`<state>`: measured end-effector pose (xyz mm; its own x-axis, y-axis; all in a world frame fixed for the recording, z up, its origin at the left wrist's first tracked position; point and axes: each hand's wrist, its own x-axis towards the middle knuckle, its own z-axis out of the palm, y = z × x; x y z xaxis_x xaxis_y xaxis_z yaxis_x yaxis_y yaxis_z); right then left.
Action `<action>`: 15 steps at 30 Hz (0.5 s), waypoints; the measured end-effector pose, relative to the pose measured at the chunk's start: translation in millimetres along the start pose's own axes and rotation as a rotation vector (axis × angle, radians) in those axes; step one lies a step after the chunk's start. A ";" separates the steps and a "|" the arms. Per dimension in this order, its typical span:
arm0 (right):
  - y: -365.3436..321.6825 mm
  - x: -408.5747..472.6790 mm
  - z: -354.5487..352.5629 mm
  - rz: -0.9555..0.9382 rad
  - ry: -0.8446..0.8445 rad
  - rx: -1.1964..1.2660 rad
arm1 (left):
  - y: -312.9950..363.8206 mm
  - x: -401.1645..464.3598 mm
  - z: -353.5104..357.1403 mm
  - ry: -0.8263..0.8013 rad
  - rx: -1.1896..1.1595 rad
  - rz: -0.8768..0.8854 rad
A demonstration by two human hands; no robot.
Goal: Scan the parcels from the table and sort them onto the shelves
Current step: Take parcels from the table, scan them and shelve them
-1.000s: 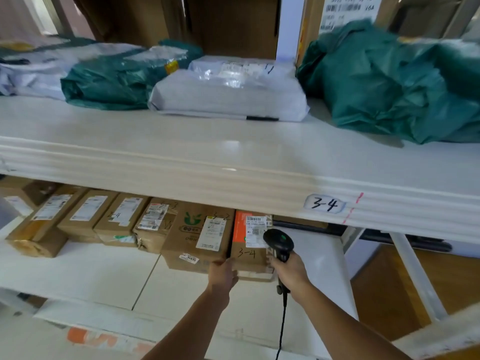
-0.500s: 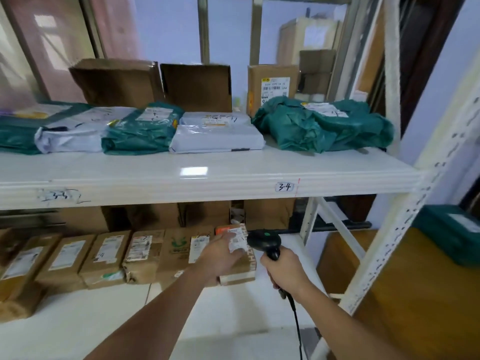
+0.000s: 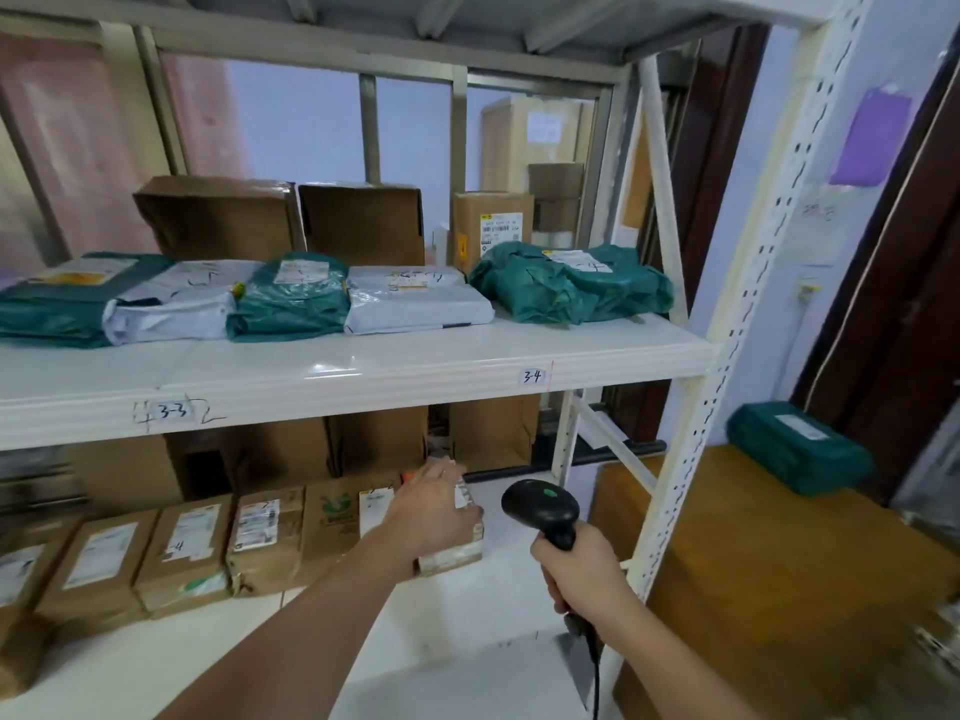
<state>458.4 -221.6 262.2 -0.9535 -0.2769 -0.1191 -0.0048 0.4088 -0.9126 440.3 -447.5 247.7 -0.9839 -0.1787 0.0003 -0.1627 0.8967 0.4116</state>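
Observation:
My left hand (image 3: 434,517) lies over the top of a small cardboard parcel (image 3: 457,550) with an orange patch and a white label, at the right end of a row of boxes on the lower shelf (image 3: 467,605). Its fingers drape over the parcel's far edge. My right hand (image 3: 582,574) grips the handle of a black barcode scanner (image 3: 543,511), held upright just right of that parcel, its head pointing left and its cable hanging down.
Several brown boxes (image 3: 265,543) line the lower shelf to the left. The upper shelf (image 3: 363,376), marked 3-3 and 3-4, carries green and grey mailer bags with cartons behind. A white rack post (image 3: 691,449) stands right of the scanner. A green parcel (image 3: 795,446) lies on a wooden table.
The view has pulled back and risen, showing more of the rack. My left hand has gone from the parcel's front edge to its top. The scanner has drifted right, away from the parcel.

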 end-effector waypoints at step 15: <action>20.6 -44.3 -42.8 0.042 0.063 -0.005 | 47.4 -16.9 30.2 -0.115 -0.001 0.031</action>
<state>487.7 -163.6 265.4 -0.9700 -0.2042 -0.1321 0.0341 0.4236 -0.9052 447.0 -389.7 239.7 -0.9904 -0.1032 -0.0915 -0.1321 0.9007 0.4138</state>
